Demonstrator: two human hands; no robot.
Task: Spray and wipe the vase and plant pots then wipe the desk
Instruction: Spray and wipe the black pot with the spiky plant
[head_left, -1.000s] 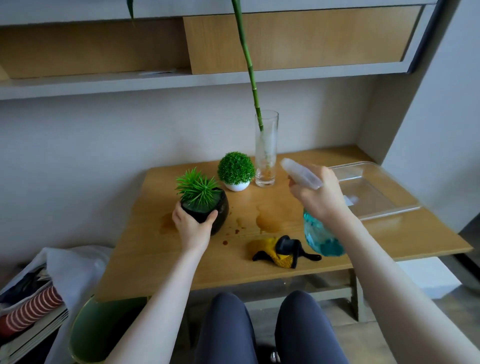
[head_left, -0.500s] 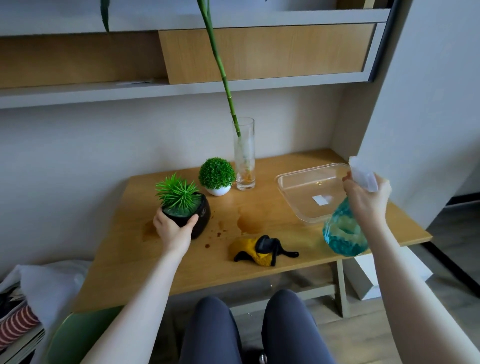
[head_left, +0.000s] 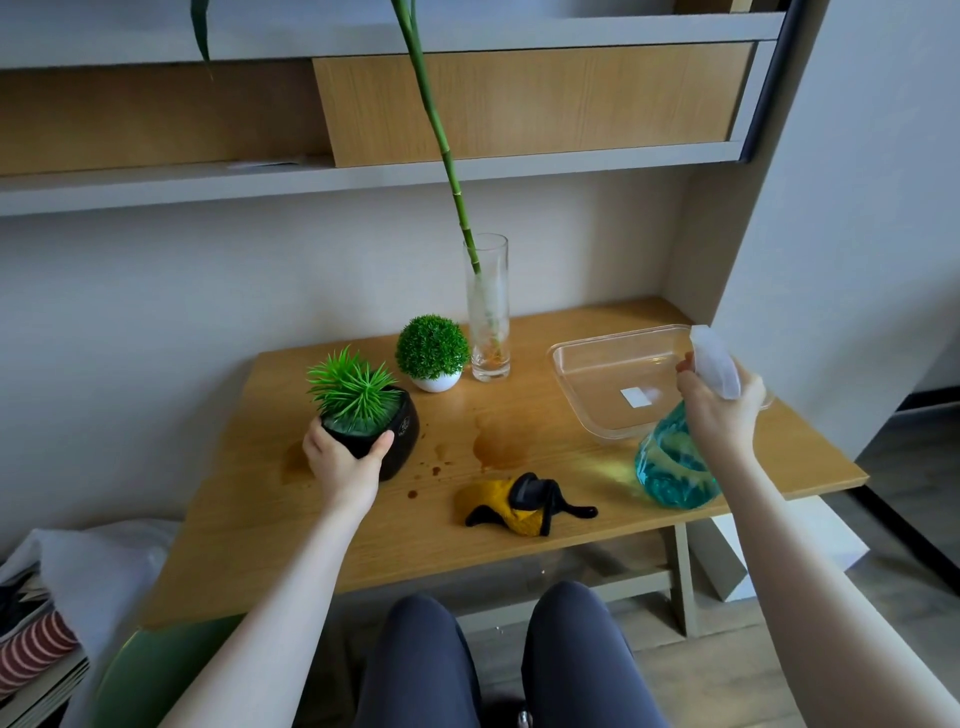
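Left hand (head_left: 343, 462) grips the black pot (head_left: 397, 434), fingers and thumb curled round its near rim; pot sits left on the desk (head_left: 405, 540), well back from the front edge. Right hand (head_left: 719, 410) is clamped round the spray bottle (head_left: 672, 467) neck, bottle over the desk's right front edge, just beside the clear tray (head_left: 587, 364). Cloth (head_left: 519, 501) lies near the front edge; bare wood between pot and cloth carries wet patches. White pot (head_left: 435, 383) and vase (head_left: 488, 322) stand at the back, near the wall. Versus 0.5 s ago: nothing has really moved, both grips unchanged.
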